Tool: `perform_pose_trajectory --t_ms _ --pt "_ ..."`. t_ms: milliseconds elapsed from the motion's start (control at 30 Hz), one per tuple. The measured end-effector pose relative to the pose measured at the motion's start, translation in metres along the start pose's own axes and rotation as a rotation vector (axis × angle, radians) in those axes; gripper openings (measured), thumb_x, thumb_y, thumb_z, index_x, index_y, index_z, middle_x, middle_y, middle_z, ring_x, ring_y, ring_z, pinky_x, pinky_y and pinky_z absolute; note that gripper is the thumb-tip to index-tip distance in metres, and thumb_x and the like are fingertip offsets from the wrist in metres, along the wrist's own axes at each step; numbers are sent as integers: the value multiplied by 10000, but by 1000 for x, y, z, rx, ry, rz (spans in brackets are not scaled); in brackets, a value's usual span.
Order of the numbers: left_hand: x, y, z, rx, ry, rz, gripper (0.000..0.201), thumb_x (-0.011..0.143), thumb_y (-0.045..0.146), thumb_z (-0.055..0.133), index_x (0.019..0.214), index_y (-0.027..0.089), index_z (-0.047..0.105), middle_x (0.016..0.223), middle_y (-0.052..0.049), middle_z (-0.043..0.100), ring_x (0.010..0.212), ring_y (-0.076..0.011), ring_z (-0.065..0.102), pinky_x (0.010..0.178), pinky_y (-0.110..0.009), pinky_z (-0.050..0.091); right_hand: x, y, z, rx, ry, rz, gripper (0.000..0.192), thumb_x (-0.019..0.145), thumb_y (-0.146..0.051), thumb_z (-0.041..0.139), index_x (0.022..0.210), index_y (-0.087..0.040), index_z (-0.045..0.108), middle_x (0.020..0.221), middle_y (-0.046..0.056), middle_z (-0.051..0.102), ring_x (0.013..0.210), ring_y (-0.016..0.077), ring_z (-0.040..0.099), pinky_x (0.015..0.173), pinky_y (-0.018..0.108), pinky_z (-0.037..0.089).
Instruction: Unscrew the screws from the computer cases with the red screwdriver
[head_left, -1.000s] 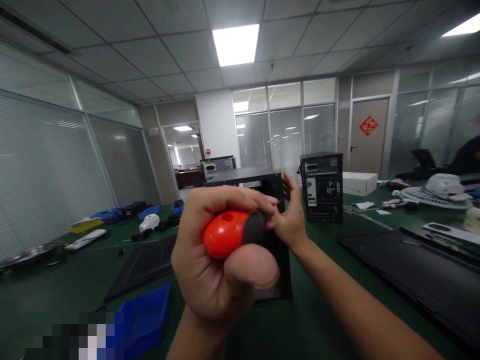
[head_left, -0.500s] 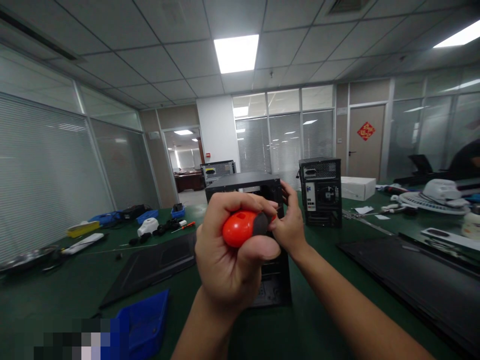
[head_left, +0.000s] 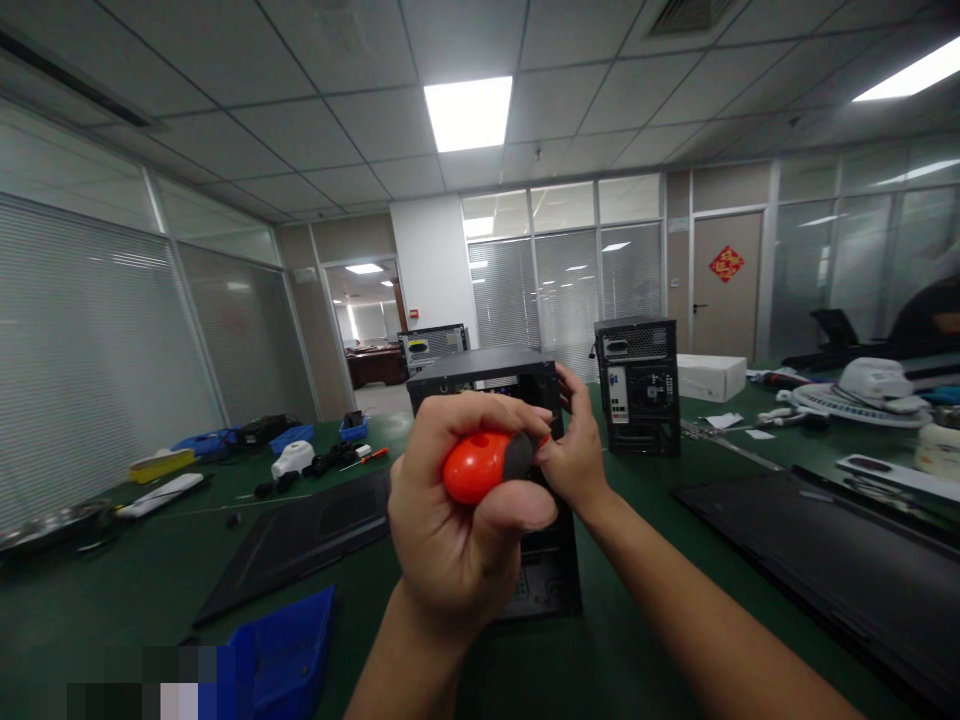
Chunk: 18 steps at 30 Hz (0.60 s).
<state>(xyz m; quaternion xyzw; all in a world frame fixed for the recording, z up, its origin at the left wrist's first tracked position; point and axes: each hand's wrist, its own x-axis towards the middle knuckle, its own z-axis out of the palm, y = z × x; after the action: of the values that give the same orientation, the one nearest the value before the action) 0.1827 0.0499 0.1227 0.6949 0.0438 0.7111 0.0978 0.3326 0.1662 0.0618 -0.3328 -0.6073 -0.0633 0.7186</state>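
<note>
The left hand (head_left: 457, 540) is wrapped tight around the handle of a screwdriver (head_left: 484, 466) — an orange butt end with a dark grip, thumb pressed under it and fingers curled over the top. The shaft runs away from the camera and is hidden by the hand. Just past it, the right hand (head_left: 574, 455) pinches at the front of the handle, fingertips drawn together against the near upper edge of a black computer case (head_left: 480, 365); what the fingertips hold, if anything, cannot be told. This case stands upright on the green table (head_left: 637, 640), straight ahead and close, its open side facing the camera.

Three cases can be counted in all: the near one, a second (head_left: 639, 385) to its right and a little further back with its rear ports showing, and a third (head_left: 435, 343) behind to the left, partly hidden. Two flat black side panels lie on the table — one (head_left: 300, 545) to the left of the hands, one (head_left: 817, 560) to the right. A blue bin (head_left: 285, 655) sits at the near left edge, and two more small blue bins (head_left: 292, 437) stand further back beside a second, small screwdriver (head_left: 367, 457) with a red handle. A white box (head_left: 711, 377) rests behind the second case
</note>
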Motion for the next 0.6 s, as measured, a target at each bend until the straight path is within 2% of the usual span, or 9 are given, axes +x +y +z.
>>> perform_pose_trajectory --t_ms 233,400,600 --pt "-1 3 -1 79 -59 65 443 903 606 543 1027 186 615 936 -56 705 928 -192 735 835 -347 639 0 1 0 14 -7 -6 731 793 -230 565 1495 -294 370 1469 73 526 1354 280 543 1178 580 453" --pt "-1 4 -1 124 -111 117 431 919 584 540 1064 185 618 948 -54 702 943 -182 729 855 -327 628 0 -1 0 28 -7 -7 719 799 -226 583 1490 -245 388 1481 108 520 1373 306 533 1174 582 465" --pt "-1 3 -1 113 -121 141 415 918 566 563 1065 181 611 950 -41 698 942 -172 727 868 -327 623 0 -2 -1 31 -16 7 712 801 -214 569 1487 -258 387 1468 101 539 1369 305 542 1156 606 481"
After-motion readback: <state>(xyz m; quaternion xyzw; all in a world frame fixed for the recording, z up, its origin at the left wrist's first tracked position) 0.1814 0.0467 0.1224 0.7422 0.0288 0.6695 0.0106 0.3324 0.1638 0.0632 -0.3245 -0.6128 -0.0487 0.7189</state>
